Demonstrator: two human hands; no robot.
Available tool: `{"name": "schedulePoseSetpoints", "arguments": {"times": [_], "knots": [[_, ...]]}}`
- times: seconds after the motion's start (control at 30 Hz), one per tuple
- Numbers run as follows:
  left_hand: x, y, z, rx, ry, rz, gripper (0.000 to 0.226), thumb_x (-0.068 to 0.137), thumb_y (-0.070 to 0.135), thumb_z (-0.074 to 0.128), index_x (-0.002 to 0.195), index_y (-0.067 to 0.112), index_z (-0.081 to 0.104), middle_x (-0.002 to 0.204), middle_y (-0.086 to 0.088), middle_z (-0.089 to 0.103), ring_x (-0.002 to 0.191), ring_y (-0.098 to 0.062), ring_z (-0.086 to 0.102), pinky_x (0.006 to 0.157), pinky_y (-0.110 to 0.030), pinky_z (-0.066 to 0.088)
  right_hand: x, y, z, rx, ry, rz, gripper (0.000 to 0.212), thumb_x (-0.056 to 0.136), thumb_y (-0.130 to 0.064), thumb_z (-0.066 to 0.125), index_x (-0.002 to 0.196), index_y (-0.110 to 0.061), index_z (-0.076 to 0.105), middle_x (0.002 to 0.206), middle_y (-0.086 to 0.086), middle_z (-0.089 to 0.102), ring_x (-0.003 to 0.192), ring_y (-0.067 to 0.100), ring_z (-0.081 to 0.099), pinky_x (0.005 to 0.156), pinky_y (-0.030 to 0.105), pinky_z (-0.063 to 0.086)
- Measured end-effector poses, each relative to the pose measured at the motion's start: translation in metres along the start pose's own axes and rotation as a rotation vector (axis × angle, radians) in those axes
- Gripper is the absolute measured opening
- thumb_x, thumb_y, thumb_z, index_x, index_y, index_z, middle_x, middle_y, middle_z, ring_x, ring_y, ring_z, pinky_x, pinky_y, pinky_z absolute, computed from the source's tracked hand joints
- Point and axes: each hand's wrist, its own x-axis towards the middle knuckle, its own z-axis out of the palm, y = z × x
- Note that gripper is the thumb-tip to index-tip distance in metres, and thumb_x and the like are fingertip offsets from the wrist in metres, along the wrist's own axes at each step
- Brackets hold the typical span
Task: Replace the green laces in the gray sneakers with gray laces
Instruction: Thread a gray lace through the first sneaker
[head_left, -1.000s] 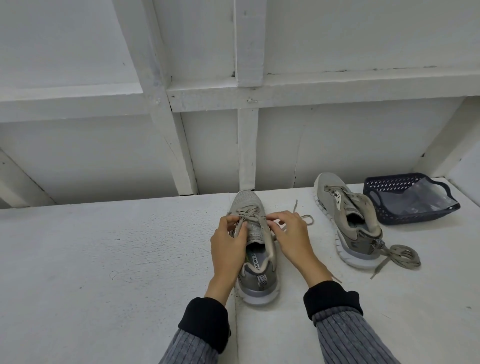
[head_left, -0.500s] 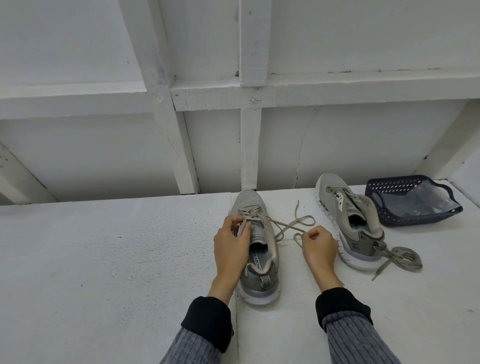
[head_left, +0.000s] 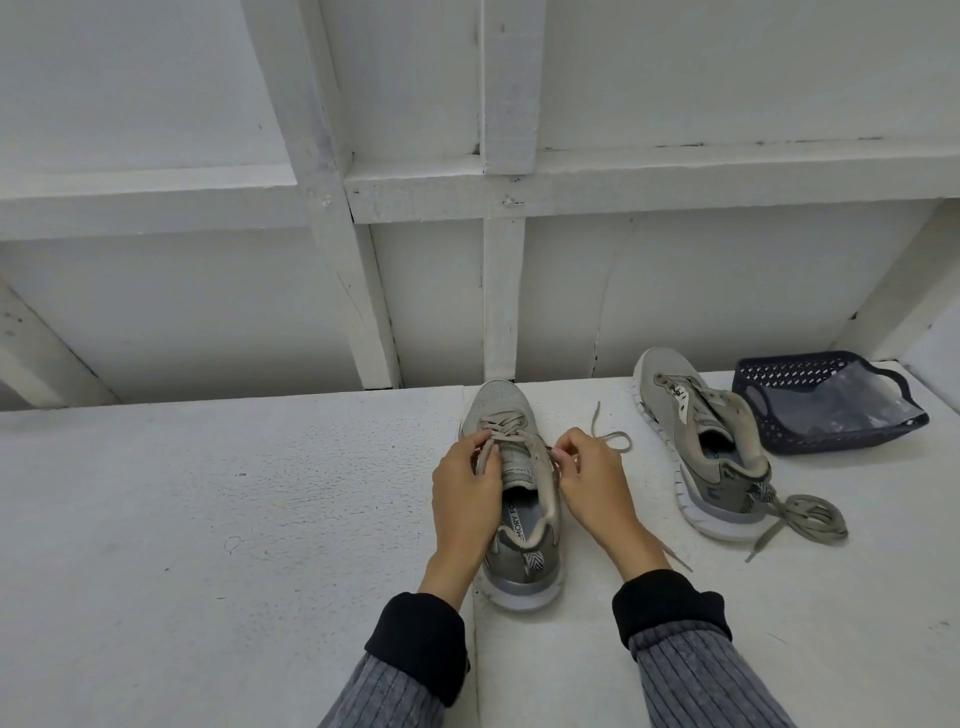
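Note:
A gray sneaker (head_left: 506, 410) stands toe-away on the white table in front of me, partly laced with a gray lace (head_left: 610, 439) whose free end loops on the table to its right. My left hand (head_left: 465, 496) grips the shoe's left side and pinches the lace near the eyelets. My right hand (head_left: 592, 486) pinches the lace at the shoe's right edge. A second gray sneaker (head_left: 696, 441) lies further right with no lace through its eyelets. A loose bundled lace (head_left: 808, 519) lies by its heel.
A dark blue plastic basket (head_left: 779, 415) holding a clear bag sits at the far right. The white table (head_left: 234, 519) ends at a white framed wall (head_left: 498, 291) right behind the shoes.
My right hand, which had pulled the lace out to the right, has come back to the shoe's right eyelets. The lace's free end now lies slack in a loop. My left hand stays put.

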Motion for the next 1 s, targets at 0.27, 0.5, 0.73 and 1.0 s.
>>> {"name": "schedulePoseSetpoints", "arguments": {"times": [0.27,0.5,0.73,1.0], "knots": [[-0.001,0.002,-0.002,0.008,0.011,-0.029,0.029,0.097,0.026,0.057,0.123,0.019,0.068,0.119,0.004,0.068,0.105,-0.004,0.059,0.088,-0.013,0.041,-0.008,0.008,0.001,0.166,-0.054,0.164,0.018,0.097,-0.019,0.054,0.08,-0.016,0.059,0.068,0.001,0.063,0.065,0.017,0.06,0.059,0.024,0.046],[-0.004,0.005,-0.004,0.017,0.038,-0.055,0.023,0.094,0.034,0.061,0.114,0.031,0.071,0.105,0.018,0.071,0.097,0.001,0.063,0.079,-0.011,0.045,0.02,0.029,-0.01,0.043,0.134,0.256,0.015,0.097,-0.014,0.05,0.095,-0.009,0.064,0.087,0.005,0.064,0.08,0.021,0.059,0.066,0.027,0.041],[-0.004,0.004,-0.002,-0.01,0.075,-0.053,0.001,0.092,0.032,0.065,0.094,0.033,0.065,0.087,0.017,0.071,0.083,0.004,0.065,0.076,-0.023,0.053,0.082,0.036,-0.013,-0.129,0.128,0.265,0.02,0.096,-0.011,0.05,0.099,-0.003,0.067,0.102,0.014,0.067,0.091,0.027,0.06,0.074,0.031,0.047],[-0.003,0.004,-0.002,-0.033,0.087,-0.076,0.008,0.091,0.033,0.068,0.09,0.028,0.062,0.084,0.018,0.071,0.082,0.007,0.064,0.072,-0.017,0.048,0.098,0.045,0.006,-0.472,0.113,0.347,0.03,0.096,-0.021,0.055,0.112,0.003,0.062,0.12,0.023,0.054,0.115,0.037,0.045,0.09,0.042,0.042]]}}
